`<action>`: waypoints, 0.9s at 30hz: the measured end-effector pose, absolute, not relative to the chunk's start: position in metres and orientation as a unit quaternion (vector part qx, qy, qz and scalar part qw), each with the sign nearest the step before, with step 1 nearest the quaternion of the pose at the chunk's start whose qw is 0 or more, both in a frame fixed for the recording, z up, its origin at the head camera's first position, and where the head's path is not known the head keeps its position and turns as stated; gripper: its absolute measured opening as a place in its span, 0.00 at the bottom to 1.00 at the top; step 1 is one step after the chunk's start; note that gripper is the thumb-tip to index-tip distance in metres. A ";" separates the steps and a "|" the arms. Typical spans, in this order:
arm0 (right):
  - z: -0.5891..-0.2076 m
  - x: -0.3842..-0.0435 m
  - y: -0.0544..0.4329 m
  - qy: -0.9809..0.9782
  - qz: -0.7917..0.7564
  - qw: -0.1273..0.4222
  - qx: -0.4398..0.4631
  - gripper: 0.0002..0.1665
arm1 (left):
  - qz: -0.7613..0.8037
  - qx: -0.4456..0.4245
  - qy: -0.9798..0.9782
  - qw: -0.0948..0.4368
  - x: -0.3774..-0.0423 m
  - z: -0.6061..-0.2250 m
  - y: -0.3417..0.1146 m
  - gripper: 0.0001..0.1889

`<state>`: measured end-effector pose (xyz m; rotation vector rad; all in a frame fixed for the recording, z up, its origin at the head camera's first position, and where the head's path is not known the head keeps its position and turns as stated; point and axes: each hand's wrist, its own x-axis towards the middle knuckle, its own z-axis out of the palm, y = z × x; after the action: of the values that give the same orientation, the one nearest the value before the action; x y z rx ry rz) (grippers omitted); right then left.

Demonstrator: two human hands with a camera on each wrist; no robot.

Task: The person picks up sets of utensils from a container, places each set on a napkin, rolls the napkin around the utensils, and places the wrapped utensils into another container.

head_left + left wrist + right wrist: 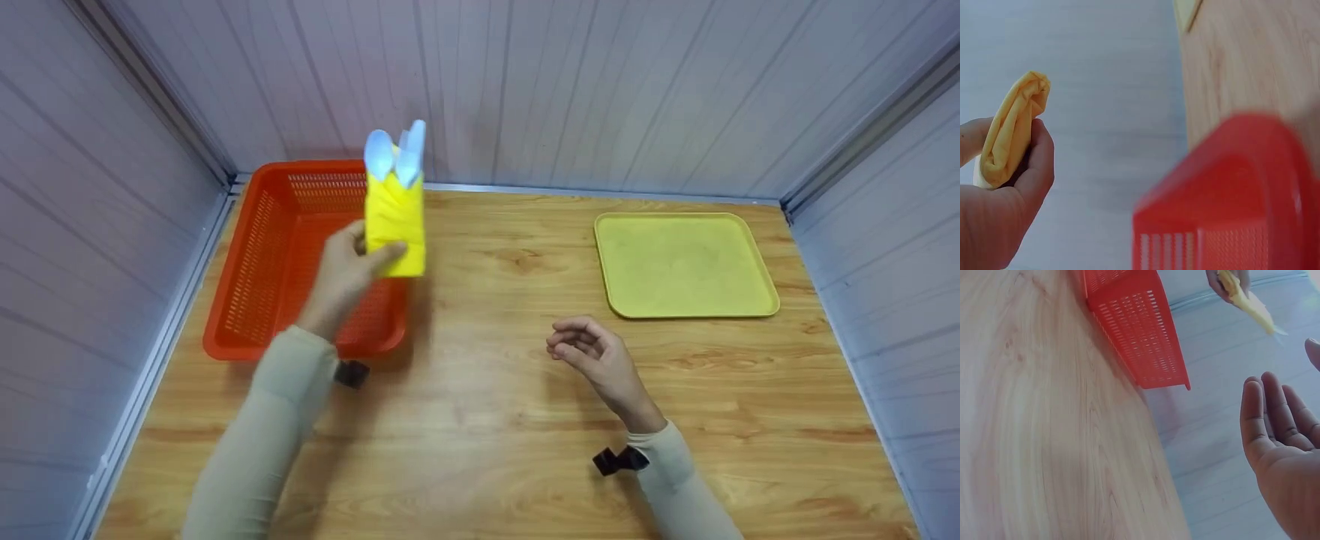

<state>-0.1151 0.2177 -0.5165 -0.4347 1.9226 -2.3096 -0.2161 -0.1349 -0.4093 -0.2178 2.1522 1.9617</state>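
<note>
My left hand [349,274] grips a folded yellow napkin [395,217] near its lower end, thumb across the front. Pale blue-white cutlery stands out of the napkin's top: a spoon [379,154] on the left and longer pieces [412,154] beside it, blurred, their kind hard to tell. In the left wrist view the folded cloth end [1013,129] lies between thumb and fingers. This bundle is held up over the right side of a red plastic basket [214,330]. Over the table, right of the basket, my right hand [592,356] holds nothing, its fingers loosely bent.
A yellow tray [686,266] lies on the wood-grain table [487,450] at the back right. Pale panel walls [540,90] enclose the table at the back and both sides. The basket has slotted sides and stands at the back left.
</note>
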 end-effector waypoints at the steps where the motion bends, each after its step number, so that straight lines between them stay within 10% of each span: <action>1: -0.517 -0.115 0.218 0.634 -0.758 0.055 -0.142 0.20 | 0.667 -0.089 0.730 0.120 -0.223 -0.411 -0.141 0.27; 27: -0.523 -0.116 0.222 0.648 -0.745 0.072 -0.142 0.21 | 0.540 -0.280 0.755 0.245 -0.275 -0.460 -0.191 0.45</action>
<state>-0.1157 0.2216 -0.5232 -0.4259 1.9465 -2.2392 -0.2753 -0.1906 -0.4605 -0.7653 2.0624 1.4732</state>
